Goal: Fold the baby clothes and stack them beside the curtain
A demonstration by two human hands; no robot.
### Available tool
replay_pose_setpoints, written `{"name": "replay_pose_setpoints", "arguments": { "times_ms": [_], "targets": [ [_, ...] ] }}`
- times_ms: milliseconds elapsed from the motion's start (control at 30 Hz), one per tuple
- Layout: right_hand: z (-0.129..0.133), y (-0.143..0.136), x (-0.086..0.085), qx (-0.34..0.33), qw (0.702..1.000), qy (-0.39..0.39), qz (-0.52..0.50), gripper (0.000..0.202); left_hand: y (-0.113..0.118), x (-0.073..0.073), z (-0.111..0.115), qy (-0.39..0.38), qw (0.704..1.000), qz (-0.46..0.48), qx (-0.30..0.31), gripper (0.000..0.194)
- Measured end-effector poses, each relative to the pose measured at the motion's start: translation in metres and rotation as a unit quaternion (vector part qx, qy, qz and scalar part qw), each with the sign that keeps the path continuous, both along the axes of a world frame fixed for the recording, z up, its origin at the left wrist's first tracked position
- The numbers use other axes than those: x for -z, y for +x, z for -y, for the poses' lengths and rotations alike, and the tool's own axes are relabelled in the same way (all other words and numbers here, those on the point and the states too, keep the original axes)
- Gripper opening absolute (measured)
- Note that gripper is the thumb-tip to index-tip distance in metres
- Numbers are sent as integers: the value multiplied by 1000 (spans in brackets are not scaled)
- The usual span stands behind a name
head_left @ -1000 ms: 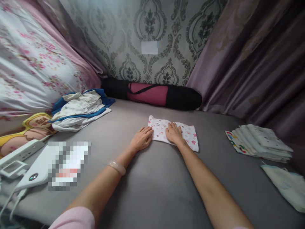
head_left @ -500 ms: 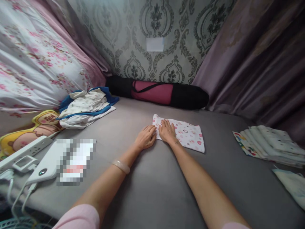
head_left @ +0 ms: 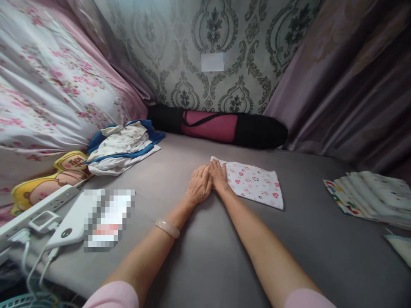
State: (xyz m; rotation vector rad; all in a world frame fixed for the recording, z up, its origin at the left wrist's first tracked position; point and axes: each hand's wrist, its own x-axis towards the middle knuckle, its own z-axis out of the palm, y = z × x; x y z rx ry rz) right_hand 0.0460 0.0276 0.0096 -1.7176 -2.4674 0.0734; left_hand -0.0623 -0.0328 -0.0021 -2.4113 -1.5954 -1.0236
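A folded white cloth with pink and red prints (head_left: 257, 182) lies flat on the grey sheet. My right hand (head_left: 219, 175) rests on its left end, with the fingers stretched forward and flat. Right beside it, at the cloth's left edge, my left hand (head_left: 198, 185) lies with fingers extended and close together, touching the right hand. Both hands hide the cloth's left edge. A pale bangle (head_left: 167, 229) circles my left wrist.
Crumpled white and blue clothes (head_left: 123, 145) lie at left, near a yellow cartoon cushion (head_left: 48, 182), a power strip (head_left: 56, 205) and a white power bank (head_left: 72, 222). Folded cloths (head_left: 369, 194) are stacked at right. A black and magenta bag (head_left: 212, 127) lies along the wall.
My right hand has slid left across the cloth to its left end, against my left hand. The view has shifted slightly, moving everything a little to the right.
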Motion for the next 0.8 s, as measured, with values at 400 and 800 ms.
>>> {"name": "replay_pose_setpoints", "arguments": {
  "times_ms": [400,800],
  "targets": [
    [9,30,-2,30,985,65,-158,49,-2,-1,-1,6,999,-51,10,39],
    [55,152,-2,120,992,10,-27,58,-2,-2,3,-48,992,-100,54,35]
  ]
}}
